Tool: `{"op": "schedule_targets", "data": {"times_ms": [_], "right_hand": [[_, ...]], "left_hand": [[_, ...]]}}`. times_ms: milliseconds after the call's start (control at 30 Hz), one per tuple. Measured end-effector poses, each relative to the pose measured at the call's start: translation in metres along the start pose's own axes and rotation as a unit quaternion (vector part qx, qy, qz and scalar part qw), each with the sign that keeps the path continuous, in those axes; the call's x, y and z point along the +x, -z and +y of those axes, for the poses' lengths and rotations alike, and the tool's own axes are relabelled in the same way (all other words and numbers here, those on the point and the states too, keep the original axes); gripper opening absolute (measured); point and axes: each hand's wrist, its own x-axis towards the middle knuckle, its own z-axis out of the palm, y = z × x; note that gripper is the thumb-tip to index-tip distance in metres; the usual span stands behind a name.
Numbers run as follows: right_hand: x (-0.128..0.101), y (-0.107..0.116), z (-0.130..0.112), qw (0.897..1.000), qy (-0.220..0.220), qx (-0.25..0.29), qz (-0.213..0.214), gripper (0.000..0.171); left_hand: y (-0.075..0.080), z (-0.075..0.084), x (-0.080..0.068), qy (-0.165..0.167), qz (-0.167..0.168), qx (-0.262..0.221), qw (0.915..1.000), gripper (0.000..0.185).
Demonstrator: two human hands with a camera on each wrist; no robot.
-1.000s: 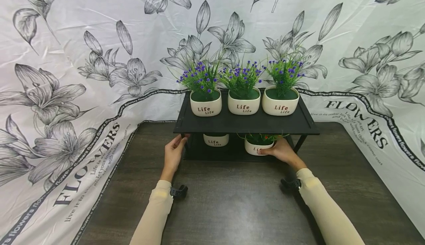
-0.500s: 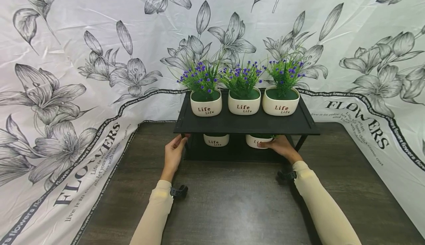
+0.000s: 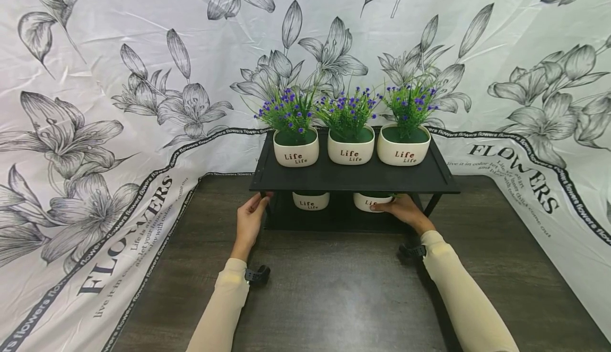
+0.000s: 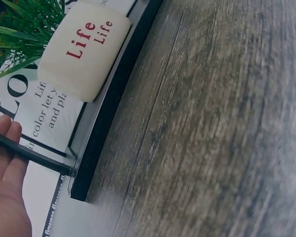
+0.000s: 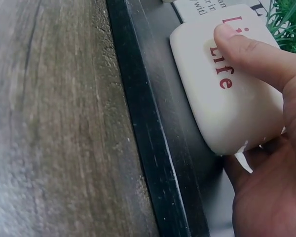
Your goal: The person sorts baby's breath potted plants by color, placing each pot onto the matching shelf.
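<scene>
Right wrist view: I see my right hand (image 5: 266,148) gripping a white "Life" pot (image 5: 227,84) on the shelf's lower tier (image 5: 153,148); left hand (image 3: 249,219) holds the shelf leg (image 4: 32,155).

I'm at a staged display set-up, like a small studio or shop corner: a white cloth (image 3: 95,129) printed with grey lilies and the word "FLOWERS" hangs behind and drapes over my dark wooden desk (image 3: 334,288), where a black two-tier shelf (image 3: 353,177) carries matching potted plants (image 3: 348,129).
</scene>
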Motion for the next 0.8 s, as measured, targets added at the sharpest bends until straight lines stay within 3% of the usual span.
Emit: {"op": "schedule_targets", "data": {"times_ms": [200, 333, 467, 567, 667, 800], "right_hand": [[-0.003, -0.002, -0.002, 1.000, 0.011, -0.008, -0.004, 0.085], [-0.005, -0.002, -0.001, 0.999, 0.046, -0.003, 0.001, 0.084], [-0.014, 0.000, -0.001, 0.995, 0.092, -0.011, 0.028, 0.092], [-0.026, 0.003, -0.003, 0.992, 0.108, -0.041, 0.045, 0.098], [-0.041, 0.006, -0.007, 0.989, 0.101, -0.092, 0.056, 0.094], [-0.065, 0.009, -0.013, 0.983, 0.098, -0.138, 0.075, 0.075]], "left_hand": [[-0.001, 0.000, -0.001, -0.002, 0.002, 0.006, 1.0000, 0.033], [-0.001, 0.002, -0.002, 0.000, 0.002, 0.019, 0.9998, 0.033], [0.002, 0.008, -0.005, 0.041, -0.005, 0.052, 0.9978, 0.041], [0.005, 0.014, -0.009, 0.074, -0.017, 0.097, 0.9924, 0.046], [0.009, 0.018, -0.014, 0.081, -0.024, 0.156, 0.9841, 0.043], [0.011, 0.024, -0.021, 0.074, -0.004, 0.235, 0.9692, 0.035]]}}
